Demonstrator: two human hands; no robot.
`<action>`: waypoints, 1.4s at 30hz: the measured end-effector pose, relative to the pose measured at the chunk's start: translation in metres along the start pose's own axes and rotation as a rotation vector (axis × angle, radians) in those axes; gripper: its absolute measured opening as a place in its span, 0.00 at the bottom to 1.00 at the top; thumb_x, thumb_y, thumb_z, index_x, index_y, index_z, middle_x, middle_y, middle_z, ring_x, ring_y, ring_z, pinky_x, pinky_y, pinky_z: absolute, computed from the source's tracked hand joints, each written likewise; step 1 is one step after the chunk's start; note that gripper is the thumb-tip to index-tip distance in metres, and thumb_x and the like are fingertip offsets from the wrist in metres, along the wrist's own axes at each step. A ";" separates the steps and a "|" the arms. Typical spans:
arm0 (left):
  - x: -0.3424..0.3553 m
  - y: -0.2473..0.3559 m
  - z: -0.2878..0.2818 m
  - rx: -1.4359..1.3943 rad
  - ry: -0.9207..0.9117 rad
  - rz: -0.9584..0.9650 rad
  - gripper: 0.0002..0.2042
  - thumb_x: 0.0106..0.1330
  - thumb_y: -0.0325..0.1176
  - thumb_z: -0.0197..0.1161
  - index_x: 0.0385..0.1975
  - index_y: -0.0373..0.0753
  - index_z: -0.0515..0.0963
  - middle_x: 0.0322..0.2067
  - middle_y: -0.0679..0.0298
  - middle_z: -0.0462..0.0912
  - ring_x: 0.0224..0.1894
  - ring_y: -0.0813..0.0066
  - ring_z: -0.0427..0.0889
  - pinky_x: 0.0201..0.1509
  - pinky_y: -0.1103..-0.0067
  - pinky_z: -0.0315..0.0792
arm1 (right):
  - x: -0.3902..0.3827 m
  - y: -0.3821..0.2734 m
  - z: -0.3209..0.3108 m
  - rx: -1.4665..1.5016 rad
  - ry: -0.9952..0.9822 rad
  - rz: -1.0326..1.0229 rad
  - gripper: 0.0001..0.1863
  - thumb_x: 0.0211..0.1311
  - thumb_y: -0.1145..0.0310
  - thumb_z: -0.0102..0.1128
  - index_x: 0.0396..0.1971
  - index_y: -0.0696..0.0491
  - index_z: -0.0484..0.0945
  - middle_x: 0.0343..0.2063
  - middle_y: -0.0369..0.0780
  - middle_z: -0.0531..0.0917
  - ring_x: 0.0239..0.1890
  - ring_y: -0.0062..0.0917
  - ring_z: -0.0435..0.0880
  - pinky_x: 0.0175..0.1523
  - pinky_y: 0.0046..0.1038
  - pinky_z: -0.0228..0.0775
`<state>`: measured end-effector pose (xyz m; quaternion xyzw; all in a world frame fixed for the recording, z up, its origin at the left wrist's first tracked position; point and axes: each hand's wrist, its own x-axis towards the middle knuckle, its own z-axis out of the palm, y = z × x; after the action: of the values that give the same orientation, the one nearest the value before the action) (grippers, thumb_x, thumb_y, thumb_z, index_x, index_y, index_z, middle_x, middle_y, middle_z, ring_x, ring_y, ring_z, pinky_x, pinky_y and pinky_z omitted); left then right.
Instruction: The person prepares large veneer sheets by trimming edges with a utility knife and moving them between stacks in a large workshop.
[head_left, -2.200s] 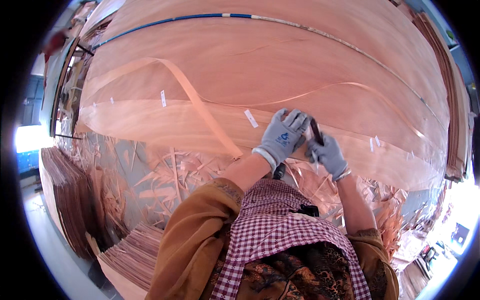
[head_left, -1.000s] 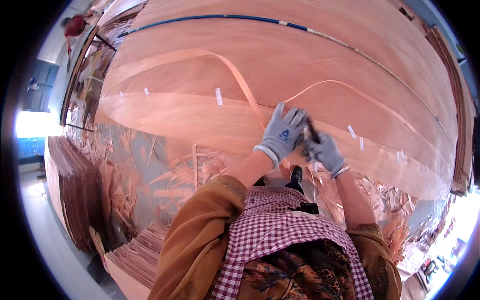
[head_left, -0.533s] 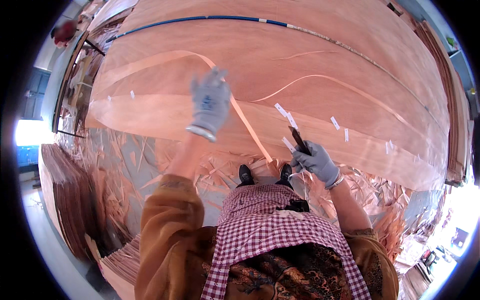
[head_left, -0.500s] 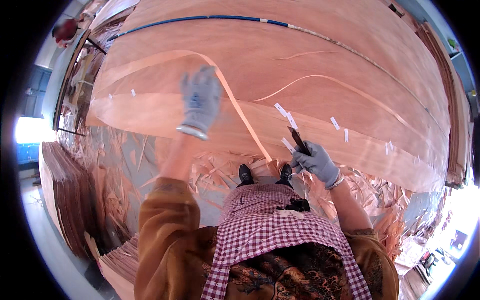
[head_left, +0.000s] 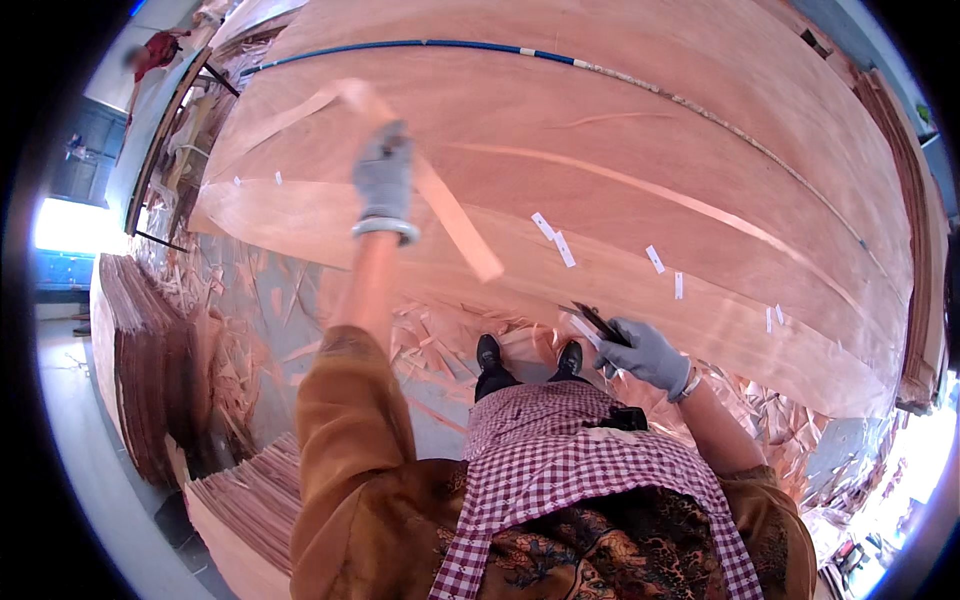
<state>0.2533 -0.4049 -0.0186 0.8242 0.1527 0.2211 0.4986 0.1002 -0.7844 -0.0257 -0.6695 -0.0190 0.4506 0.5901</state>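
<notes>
My left hand, in a grey glove, is closed over a pale veneer strip above the large wood veneer sheet. The strip curves out past the hand on the far side, and its other end angles back toward me; motion blurs both. My gloved right hand grips a dark-handled knife near the sheet's front edge, blade pointing away and left. A white slip shows right beside the knife; whether the hand holds it I cannot tell. Another long thin strip lies across the sheet.
A long blue-and-white rod crosses the sheet's far part. Several white labels dot the sheet. Veneer stacks stand at the left, and scraps litter the floor around my shoes. Someone in red is at the far left.
My left hand has closed on the strip and moved slightly left, lifting and bending it; the strip's near end has swung left and away from my feet. My right hand has come slightly nearer me.
</notes>
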 end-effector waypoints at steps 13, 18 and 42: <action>-0.434 -0.131 -0.507 0.370 1.413 -1.163 0.15 0.65 0.36 0.52 0.50 0.44 0.71 0.41 0.61 0.77 0.41 0.66 0.78 0.37 0.71 0.75 | 0.005 -0.001 0.004 -0.505 -0.350 -0.130 0.12 0.57 0.65 0.59 0.37 0.57 0.77 0.25 0.37 0.80 0.28 0.17 0.76 0.34 0.23 0.69; -0.453 -0.190 -0.397 -0.085 0.536 -1.483 0.12 0.66 0.41 0.52 0.47 0.50 0.74 0.32 0.63 0.80 0.32 0.64 0.81 0.30 0.67 0.76 | 0.032 -0.053 0.048 -0.363 -0.384 -0.159 0.13 0.56 0.67 0.60 0.39 0.57 0.77 0.26 0.35 0.81 0.29 0.16 0.77 0.35 0.21 0.69; -0.083 -0.159 -0.409 -0.867 0.121 -0.520 0.12 0.66 0.33 0.52 0.47 0.39 0.74 0.47 0.60 0.76 0.47 0.70 0.77 0.47 0.77 0.73 | 0.348 -0.212 0.458 -0.065 -0.548 -0.197 0.16 0.59 0.69 0.60 0.43 0.59 0.68 0.31 0.39 0.80 0.29 0.18 0.77 0.32 0.20 0.71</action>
<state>-0.0339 -0.0637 -0.0118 0.4620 0.2758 0.1802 0.8234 0.1272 -0.1720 -0.0102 -0.5363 -0.2569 0.5546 0.5821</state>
